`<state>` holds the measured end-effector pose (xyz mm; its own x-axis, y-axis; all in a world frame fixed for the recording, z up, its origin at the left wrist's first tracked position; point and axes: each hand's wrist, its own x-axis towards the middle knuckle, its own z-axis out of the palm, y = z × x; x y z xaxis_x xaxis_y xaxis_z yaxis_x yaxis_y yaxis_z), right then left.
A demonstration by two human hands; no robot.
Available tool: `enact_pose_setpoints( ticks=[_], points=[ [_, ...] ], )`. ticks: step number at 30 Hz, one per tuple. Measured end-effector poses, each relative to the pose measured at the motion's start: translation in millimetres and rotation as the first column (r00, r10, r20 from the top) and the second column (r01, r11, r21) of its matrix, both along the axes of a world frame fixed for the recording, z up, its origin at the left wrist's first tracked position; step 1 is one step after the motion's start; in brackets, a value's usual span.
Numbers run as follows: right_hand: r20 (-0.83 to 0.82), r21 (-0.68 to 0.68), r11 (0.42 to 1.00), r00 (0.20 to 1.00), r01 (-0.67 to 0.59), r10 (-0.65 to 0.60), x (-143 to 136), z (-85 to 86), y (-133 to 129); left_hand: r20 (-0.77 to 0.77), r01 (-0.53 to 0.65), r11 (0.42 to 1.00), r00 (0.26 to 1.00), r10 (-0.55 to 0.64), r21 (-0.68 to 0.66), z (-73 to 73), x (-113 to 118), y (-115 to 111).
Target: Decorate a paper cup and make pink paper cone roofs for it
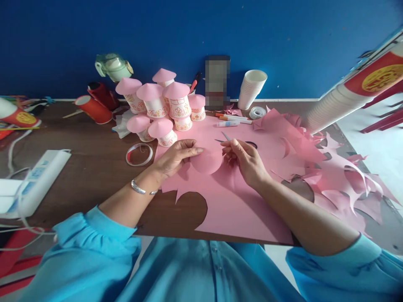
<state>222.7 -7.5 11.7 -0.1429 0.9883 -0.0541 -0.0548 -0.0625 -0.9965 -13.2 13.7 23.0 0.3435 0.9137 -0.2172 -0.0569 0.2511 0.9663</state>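
Observation:
My left hand (pixel 181 157) pinches the edge of a round pink paper disc (pixel 207 161) between thumb and fingers, above a large pink sheet (pixel 239 209). Close to the disc's right side is my right hand (pixel 244 161), thumb and fingertips pressed together; whatever lies between them is too small to make out. Behind that hand, open scissors (pixel 252 144) are partly hidden, with their blades spread. Beyond my left hand stand several decorated white cups with pink paper cone roofs (pixel 163 128), some stacked. The pink sheet has rounded cut-outs along its near left edge.
A roll of clear tape (pixel 139 154) lies left of the sheet. Markers (pixel 234 118), a glue stick (pixel 227 124), a white ribbon roll (pixel 257 113) and stacked white cups (pixel 252 90) are at the back. Pink scraps (pixel 343 176) cover the right. A power strip (pixel 40 180) sits left.

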Motion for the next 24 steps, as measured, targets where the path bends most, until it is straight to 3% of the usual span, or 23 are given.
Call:
enact_pose_setpoints(
  ticks=[4, 7, 9, 12, 14, 16, 19, 21, 24],
  points=[
    [0.347, 0.213, 0.977, 0.936, -0.014, -0.063, 1.8, -1.9, -0.3, -0.313, 0.185, 0.976, 0.939, -0.14, 0.119, 3.9, -1.4, 1.3],
    [0.645, 0.409, 0.9, 0.745, -0.151, -0.168, 4.2, -3.6, -1.1, -0.557, 0.254, 0.93, 0.828, -0.067, 0.266, -0.8, -1.8, 2.3],
    [0.758, 0.436, 0.863, 0.621, -0.253, -0.201, 5.9, -5.2, -1.1, -0.659, 0.273, 0.884, 0.75, 0.051, 0.38, -5.7, -2.9, 3.1],
    [0.852, 0.413, 0.839, 0.476, -0.354, -0.219, 7.0, -7.5, -0.4, -0.689, 0.272, 0.756, 0.657, 0.306, 0.595, -9.6, -4.9, 3.7],
    [0.893, 0.389, 0.832, 0.384, -0.396, -0.235, 6.5, -8.7, -0.1, -0.652, 0.299, 0.648, 0.638, 0.41, 0.701, -8.4, -5.5, 2.8],
    [0.923, 0.359, 0.827, 0.3, -0.433, -0.243, 5.4, -9.1, -0.2, -0.63, 0.366, 0.566, 0.674, 0.387, 0.739, -6.3, -4.6, 0.2],
    [0.945, 0.323, 0.819, 0.214, -0.475, -0.248, 3.5, -8.2, -1.0, -0.661, 0.52, 0.458, 0.715, 0.227, 0.721, -7.9, -0.1, -6.3],
    [0.951, 0.307, 0.814, 0.189, -0.492, -0.244, 2.4, -6.6, -1.5, -0.708, 0.617, 0.37, 0.678, 0.196, 0.694, -13.9, 4.1, -10.6],
    [0.959, 0.283, 0.813, 0.17, -0.508, -0.228, 1.8, -3.9, -1.2, -0.746, 0.691, 0.284, 0.604, 0.28, 0.665, -25.3, 9.0, -13.7]
  ],
)
